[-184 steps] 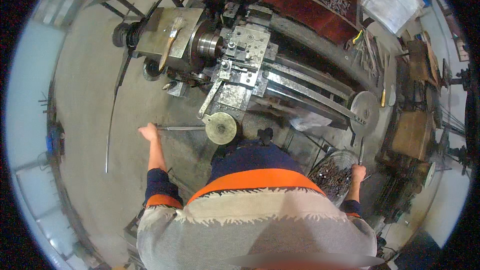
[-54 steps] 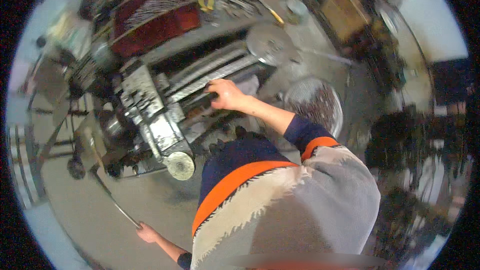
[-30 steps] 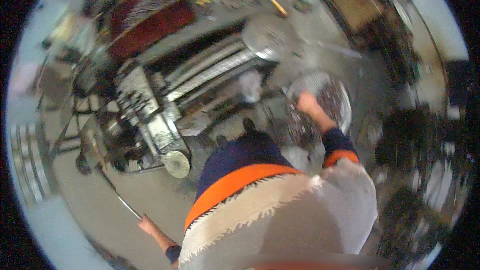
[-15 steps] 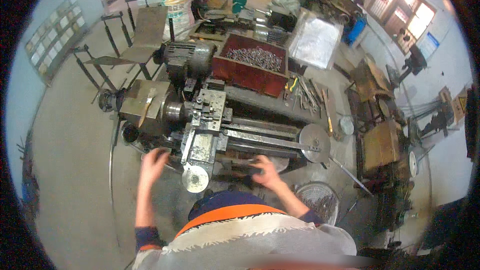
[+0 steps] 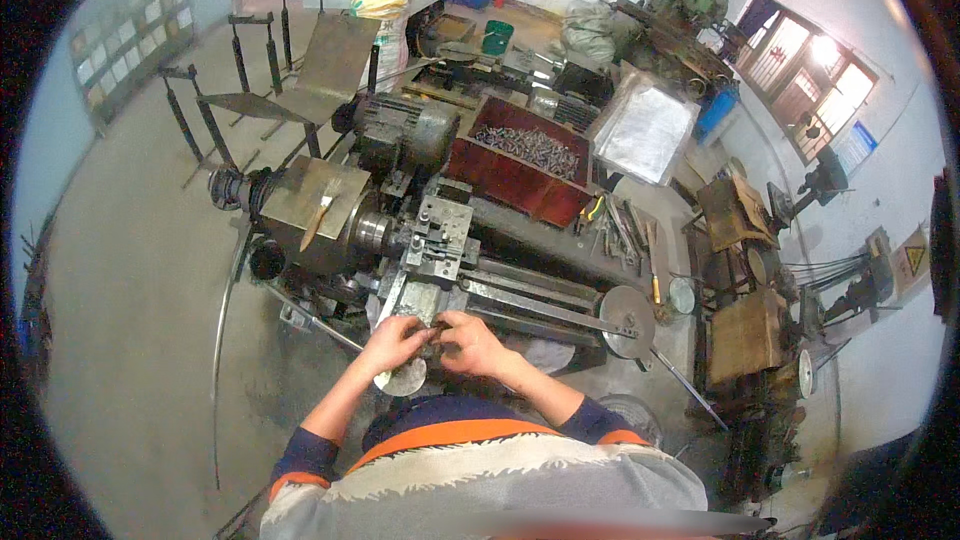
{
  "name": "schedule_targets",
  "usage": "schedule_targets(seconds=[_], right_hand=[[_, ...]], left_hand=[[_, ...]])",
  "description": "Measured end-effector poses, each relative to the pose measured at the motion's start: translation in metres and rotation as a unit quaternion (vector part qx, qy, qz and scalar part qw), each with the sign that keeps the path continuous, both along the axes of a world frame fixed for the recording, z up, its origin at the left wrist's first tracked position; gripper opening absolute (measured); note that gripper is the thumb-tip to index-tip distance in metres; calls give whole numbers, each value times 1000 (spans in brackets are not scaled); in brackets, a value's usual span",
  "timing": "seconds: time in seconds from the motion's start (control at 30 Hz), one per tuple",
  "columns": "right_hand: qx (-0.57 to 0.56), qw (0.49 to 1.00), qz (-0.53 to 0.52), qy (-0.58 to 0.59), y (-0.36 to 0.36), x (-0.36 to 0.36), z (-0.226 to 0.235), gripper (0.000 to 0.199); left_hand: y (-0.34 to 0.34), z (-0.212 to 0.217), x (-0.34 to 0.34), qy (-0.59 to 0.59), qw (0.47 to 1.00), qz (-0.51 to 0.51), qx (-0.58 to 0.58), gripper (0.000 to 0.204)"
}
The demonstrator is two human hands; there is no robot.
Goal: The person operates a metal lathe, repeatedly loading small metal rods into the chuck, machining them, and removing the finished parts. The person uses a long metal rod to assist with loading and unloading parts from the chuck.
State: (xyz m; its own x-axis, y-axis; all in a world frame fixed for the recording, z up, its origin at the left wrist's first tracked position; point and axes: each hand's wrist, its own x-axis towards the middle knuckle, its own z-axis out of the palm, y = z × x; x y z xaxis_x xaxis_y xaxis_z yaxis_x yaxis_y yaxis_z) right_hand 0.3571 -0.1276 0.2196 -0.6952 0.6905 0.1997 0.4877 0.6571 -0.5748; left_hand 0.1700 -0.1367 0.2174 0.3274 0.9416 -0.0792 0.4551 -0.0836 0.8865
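In the head view both hands meet at the near edge of a grey metal lathe carriage [image 5: 432, 258]: the left hand [image 5: 395, 343] rests with its fingers curled over the top of a round pale metal handwheel [image 5: 403, 377], and the right hand [image 5: 470, 342] lies just beside it, fingers bent around something small and dark between the two hands; whether either is truly clenched cannot be told. The step in hand looks like setting the carriage by its wheel. The next move likely calls for a firm grip and a slow, even turn. Well beyond the fingers sits a red tray of metal parts [image 5: 523, 161].
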Motion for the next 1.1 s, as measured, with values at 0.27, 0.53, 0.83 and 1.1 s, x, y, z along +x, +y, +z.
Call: schedule_targets(seconds=[0.27, 0.53, 0.83, 1.1], right_hand=[[110, 990, 87, 23, 24, -41, 14, 20], [132, 981, 117, -78, 61, -81, -12, 17], [148, 924, -79, -342, 163, -133, -25, 27], [83, 933, -72, -343, 176, -148, -37, 28]], left_hand=[[12, -31, -39, -64, 998, 23, 0, 25], [-4, -13, -109, 41, 996, 23, 75, 25], [-75, -20, -291, 207, 909, 359, 37, 31], [-142, -45, -336, 347, 817, 460, -24, 34]])
